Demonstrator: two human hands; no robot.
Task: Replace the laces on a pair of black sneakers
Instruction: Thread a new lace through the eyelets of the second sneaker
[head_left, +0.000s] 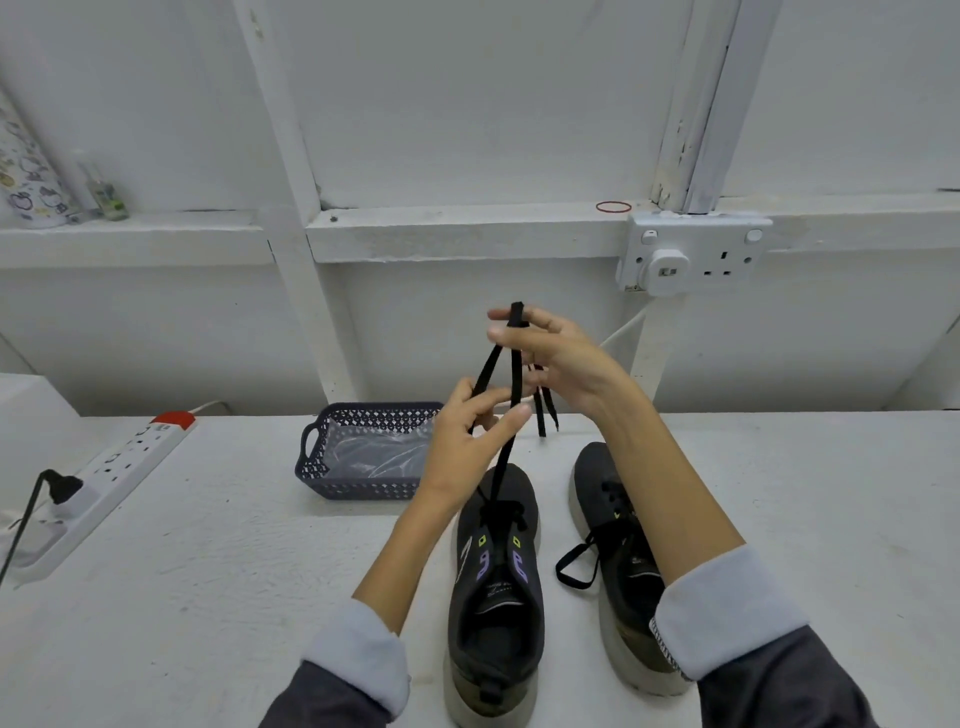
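Observation:
Two black sneakers stand side by side on the white table. The left sneaker has a black lace running up out of its front eyelets. My right hand pinches both strands of that lace high above the shoe, and the lace ends dangle behind it. Lower down, my left hand holds the two strands between thumb and fingers. The right sneaker sits partly under my right forearm, with a loose lace loop lying on the table beside it.
A dark plastic basket holding clear plastic wrapping stands behind the left sneaker. A white power strip with a black plug lies at the left. A wall socket and a red rubber band are on the ledge behind.

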